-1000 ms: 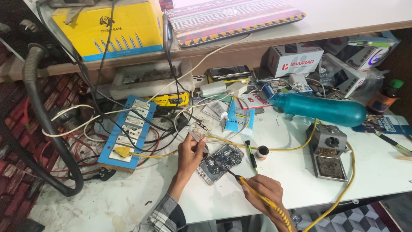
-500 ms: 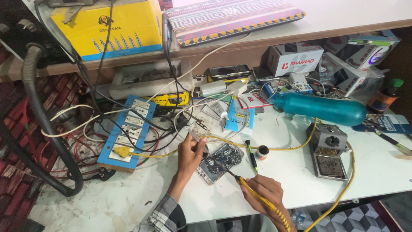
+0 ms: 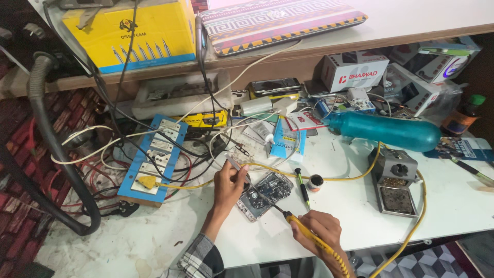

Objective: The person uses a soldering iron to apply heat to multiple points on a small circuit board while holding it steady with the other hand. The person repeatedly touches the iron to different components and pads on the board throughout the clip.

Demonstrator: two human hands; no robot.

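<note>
A dismantled phone circuit board [image 3: 265,193] lies on the white workbench [image 3: 453,206] near its front edge. My left hand [image 3: 229,183] rests at the board's left end and pinches a thin silver rod, perhaps tweezers or solder wire [image 3: 235,166], between its fingers. My right hand [image 3: 321,230] is shut on a yellow soldering iron [image 3: 309,238], its dark tip touching the board's lower right part. A yellow cable [image 3: 411,226] trails from the iron round to the right.
A grey soldering-iron stand [image 3: 393,180] sits to the right, a teal tube-shaped tool [image 3: 386,131] behind it. A blue socket board [image 3: 152,157] with tangled wires lies left. A small flux pot [image 3: 315,181], a screwdriver [image 3: 301,188], boxes and a yellow carton [image 3: 128,31] crowd the back.
The view has barely shifted. My right hand with the iron has edged slightly toward the board; my left hand stays at the board's left end.
</note>
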